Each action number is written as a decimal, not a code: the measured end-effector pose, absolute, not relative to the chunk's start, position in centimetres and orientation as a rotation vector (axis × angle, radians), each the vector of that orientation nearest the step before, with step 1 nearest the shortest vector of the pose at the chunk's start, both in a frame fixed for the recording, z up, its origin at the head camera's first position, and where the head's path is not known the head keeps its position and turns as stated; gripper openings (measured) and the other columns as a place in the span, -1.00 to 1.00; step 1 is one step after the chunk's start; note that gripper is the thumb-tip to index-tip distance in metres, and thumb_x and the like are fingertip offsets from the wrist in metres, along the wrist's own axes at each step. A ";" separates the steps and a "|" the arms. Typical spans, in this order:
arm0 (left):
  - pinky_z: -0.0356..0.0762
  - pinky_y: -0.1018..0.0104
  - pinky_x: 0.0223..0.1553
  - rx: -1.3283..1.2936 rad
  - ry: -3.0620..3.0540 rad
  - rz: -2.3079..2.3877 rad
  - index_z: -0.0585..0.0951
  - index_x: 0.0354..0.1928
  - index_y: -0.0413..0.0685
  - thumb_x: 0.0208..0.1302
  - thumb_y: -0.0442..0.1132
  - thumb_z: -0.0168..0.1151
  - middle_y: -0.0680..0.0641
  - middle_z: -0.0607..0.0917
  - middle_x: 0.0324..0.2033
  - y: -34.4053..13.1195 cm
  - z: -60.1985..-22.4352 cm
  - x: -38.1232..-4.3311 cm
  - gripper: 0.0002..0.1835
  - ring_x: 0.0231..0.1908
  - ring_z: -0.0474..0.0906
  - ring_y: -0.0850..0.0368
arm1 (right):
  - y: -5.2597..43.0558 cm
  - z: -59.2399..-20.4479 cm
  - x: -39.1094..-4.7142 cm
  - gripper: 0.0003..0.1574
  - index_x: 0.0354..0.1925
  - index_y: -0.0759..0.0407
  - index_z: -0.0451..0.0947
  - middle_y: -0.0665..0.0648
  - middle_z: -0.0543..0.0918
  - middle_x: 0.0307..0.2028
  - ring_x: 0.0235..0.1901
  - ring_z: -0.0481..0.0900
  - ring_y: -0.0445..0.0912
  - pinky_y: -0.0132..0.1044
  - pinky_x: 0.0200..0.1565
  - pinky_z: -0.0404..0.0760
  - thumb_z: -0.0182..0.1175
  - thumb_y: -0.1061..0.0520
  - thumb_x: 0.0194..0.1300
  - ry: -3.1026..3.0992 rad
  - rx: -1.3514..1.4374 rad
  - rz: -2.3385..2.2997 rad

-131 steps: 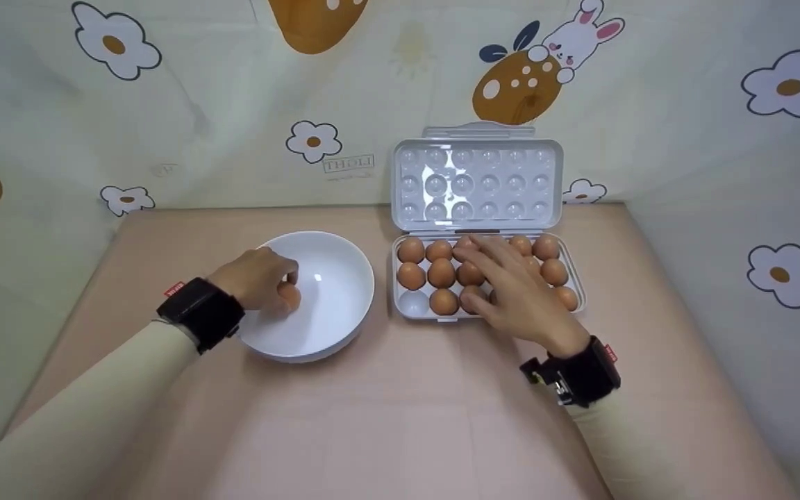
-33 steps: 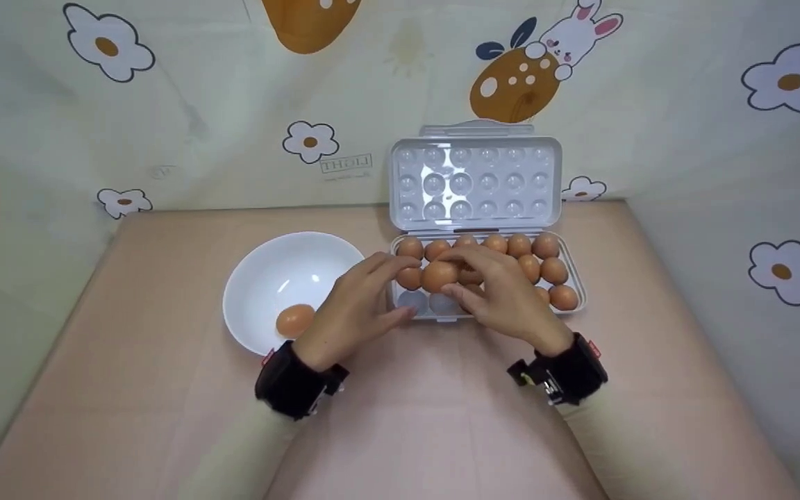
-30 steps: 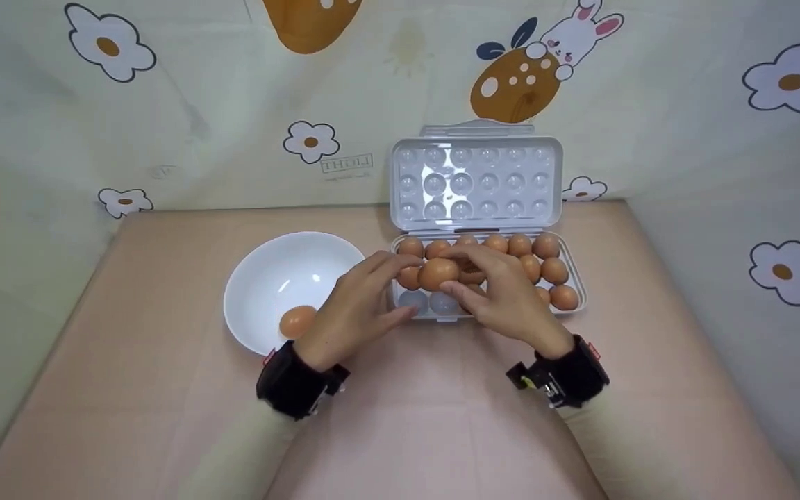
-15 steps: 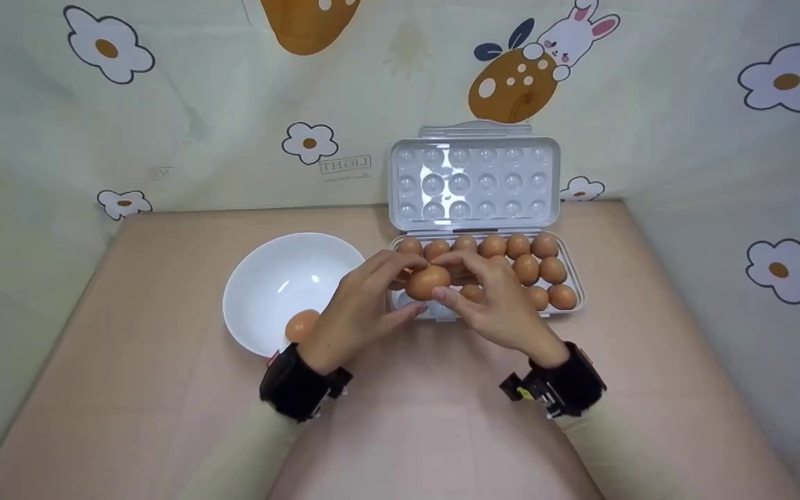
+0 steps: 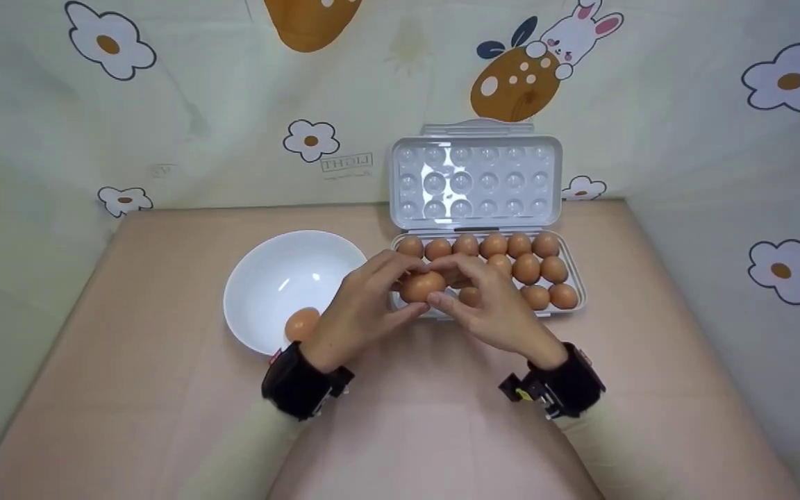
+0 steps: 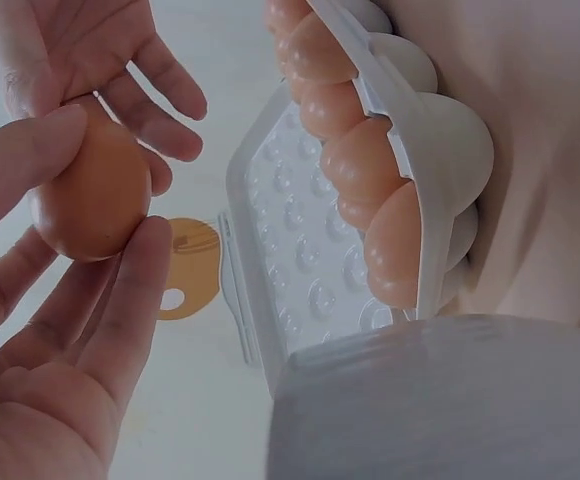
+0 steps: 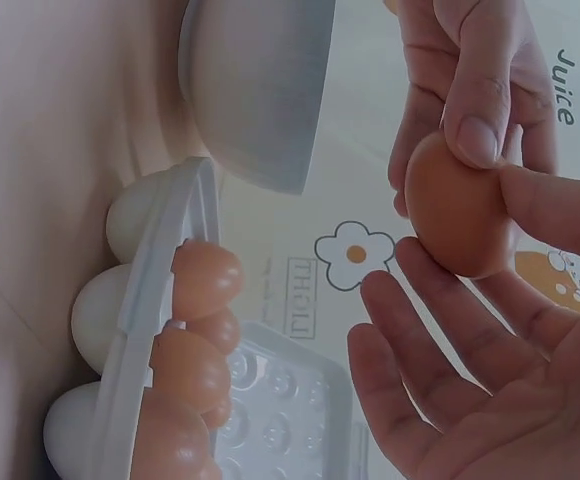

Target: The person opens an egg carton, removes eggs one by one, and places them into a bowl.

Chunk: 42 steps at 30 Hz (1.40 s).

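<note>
A brown egg [image 5: 422, 286] is held between both hands, raised in front of the egg box [image 5: 573, 278]. My left hand [image 5: 358, 305] pinches one end of the egg with thumb and fingers. The right hand [image 5: 501, 305] grips the other end, its thumb on the shell in the right wrist view, where the held egg [image 7: 455, 205] looks whole. Another brown egg [image 5: 302, 324] lies in the white bowl [image 5: 254, 278], partly behind the left wrist. Rows of brown eggs [image 5: 526, 268] fill much of the box; the hands hide its front left part.
The box's clear dimpled lid [image 5: 476, 182] stands raised at the back against a printed cloth backdrop [image 5: 219, 104]. The bowl is to the left of the box, on a pink tablecloth [image 5: 400, 437]. Black straps with cameras sit on both wrists.
The left hand has released an egg into the bowl and come over to the box. The right hand has lifted another egg and carried it left, and now both hands hold it.
</note>
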<state>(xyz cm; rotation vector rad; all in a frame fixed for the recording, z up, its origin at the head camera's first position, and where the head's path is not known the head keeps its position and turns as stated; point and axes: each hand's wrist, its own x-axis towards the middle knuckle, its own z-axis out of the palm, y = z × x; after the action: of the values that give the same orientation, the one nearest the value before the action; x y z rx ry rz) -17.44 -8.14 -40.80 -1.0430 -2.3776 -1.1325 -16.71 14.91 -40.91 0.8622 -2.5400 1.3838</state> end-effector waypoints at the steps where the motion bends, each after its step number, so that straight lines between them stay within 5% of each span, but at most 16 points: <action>1: 0.68 0.38 0.05 -1.047 -2.381 -1.129 0.63 0.18 -0.13 0.23 -0.27 0.60 -0.07 0.69 0.05 -8.2 -40.7 -17.5 -0.50 0.01 0.64 0.13 | 15.0 -40.9 -16.8 -0.56 0.26 0.11 0.59 -0.03 0.70 0.13 0.07 0.70 -0.14 -0.04 0.13 0.71 0.36 0.06 0.49 -2.542 0.871 1.373; 8: 0.73 0.24 -0.04 -1.030 -2.417 -1.129 0.64 0.15 -0.14 0.20 -0.33 0.61 -0.09 0.68 0.01 -9.1 -40.1 -17.6 -0.51 -0.08 0.63 0.11 | 16.1 -40.1 -17.1 -0.58 0.25 0.10 0.63 -0.08 0.73 0.09 0.05 0.70 -0.19 -0.07 0.11 0.71 0.37 0.13 0.47 -2.534 0.900 1.276; 14: 0.71 0.31 -0.02 -1.030 -2.425 -1.153 0.65 0.14 -0.12 0.21 -0.36 0.59 -0.06 0.69 0.01 -10.0 -39.5 -17.7 -0.54 -0.05 0.65 0.15 | 17.3 -39.5 -17.3 -0.47 0.28 0.04 0.62 -0.05 0.69 0.17 0.00 0.63 -0.14 -0.19 0.04 0.67 0.44 0.19 0.39 -2.560 0.939 1.090; 21: 0.69 0.39 -0.01 -0.972 -2.495 -1.182 0.65 0.14 -0.07 0.22 -0.34 0.58 0.01 0.69 0.02 -11.9 -38.4 -17.5 -0.55 0.00 0.67 0.19 | 18.4 -39.3 -17.8 -0.31 0.36 0.07 0.59 0.07 0.63 0.33 0.42 0.48 0.00 -0.06 0.47 0.40 0.50 0.23 0.29 -2.549 1.017 0.938; 28: 0.71 0.33 -0.03 -0.925 -2.532 -1.108 0.66 0.10 -0.11 0.18 -0.36 0.60 -0.02 0.70 -0.02 -14.7 -36.6 -18.1 -0.55 -0.03 0.68 0.16 | 18.7 -39.3 -17.9 -0.29 0.35 0.09 0.60 0.10 0.62 0.31 0.34 0.51 -0.06 -0.14 0.39 0.49 0.53 0.21 0.25 -2.546 1.009 0.879; 42: 0.65 0.14 -0.08 -0.946 -2.770 -0.771 0.66 0.06 -0.11 0.17 -0.42 0.57 -0.08 0.69 -0.10 -19.0 -35.5 -20.3 -0.58 -0.15 0.63 0.00 | 19.0 -39.9 -18.3 -0.26 0.37 0.12 0.57 0.17 0.59 0.36 0.40 0.48 0.06 -0.06 0.47 0.38 0.52 0.21 0.25 -2.575 0.997 0.834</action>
<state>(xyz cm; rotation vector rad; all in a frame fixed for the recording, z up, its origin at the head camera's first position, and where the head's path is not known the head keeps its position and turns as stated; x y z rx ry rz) -20.33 -18.95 -35.48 -0.9461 -2.7700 -0.7713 -18.27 18.98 -39.89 0.9969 -2.5754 0.8343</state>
